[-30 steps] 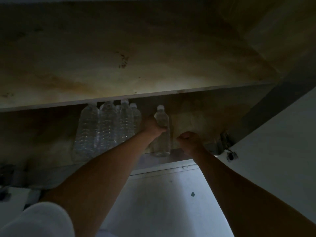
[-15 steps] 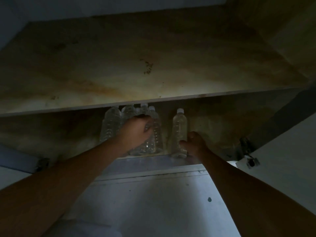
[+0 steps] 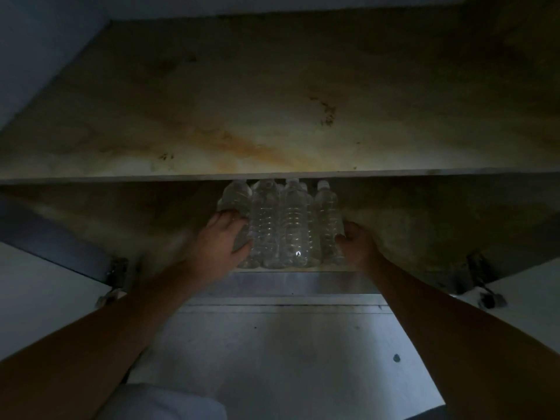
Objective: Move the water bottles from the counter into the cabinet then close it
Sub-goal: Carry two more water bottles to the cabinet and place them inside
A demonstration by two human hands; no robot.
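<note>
Dimness throughout; looked upward into an open cabinet (image 3: 439, 225). Showed, at centre frame on the lowest ledge, a tight cluster of clear water bottles (image 3: 281, 225), all upright, long axes running top to bottom of the frame, caps tucked just beneath the front edge of a stained shelf (image 3: 272, 116) that filled the upper half. Reached in from the lower left with the left hand (image 3: 218, 241), fingers curled round the leftmost bottle (image 3: 236, 198), thumb against its near side. Reached in from the lower right with the right hand (image 3: 359, 244), fingers curled against the lower side of the rightmost bottle (image 3: 328, 213), seemingly pinching it, though too dark to be sure of the thumb. Bracketed the cluster from both sides, with the bottles directly ahead of and between the hands, neither arm plainly nearer. Left swung wide at the frame's edges: the left door (image 3: 45, 283) at mid left, the right door (image 3: 530, 313) at mid right. Judged close to done with the stowing; saw no bottle outside the cabinet, though no counter in view either. Likely called next for letting go and drawing back, each hand nearest its own door for the closing.
</note>
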